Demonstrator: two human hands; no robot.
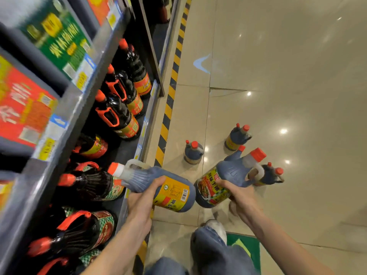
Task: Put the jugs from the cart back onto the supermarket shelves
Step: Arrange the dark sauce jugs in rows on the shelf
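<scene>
- The left hand [146,197] grips a dark plastic jug with a yellow label [174,192] round its body, fingers and thumb curled about it; the jug lies tipped on its side in the air, with its orange-red cap and pale handle pointing toward the grey metal bottom shelf [129,149]
- The right hand [241,197] holds a second dark jug with a red, green and yellow label [231,171] from underneath near its base, fingers wrapped round it; this jug tilts with its cap up and away from the person
- The bases of the two held jugs are just beside each other; I cannot tell whether they touch
- Three more dark jugs stand upright on the glossy beige tiled floor [297,96]: one [193,153] near the yellow-and-black striped floor tape [168,104], one [237,136] farther out, and one [271,174] partly hidden behind the right hand's jug
- The bottom shelf holds rows of glossy dark bottles with orange-red caps and handles [117,116]
- The shelves above carry a green box [57,40] and a red box [23,108], both blurred
- Blue jeans [210,253] and a pale shoe [217,228] show at the lower edge
</scene>
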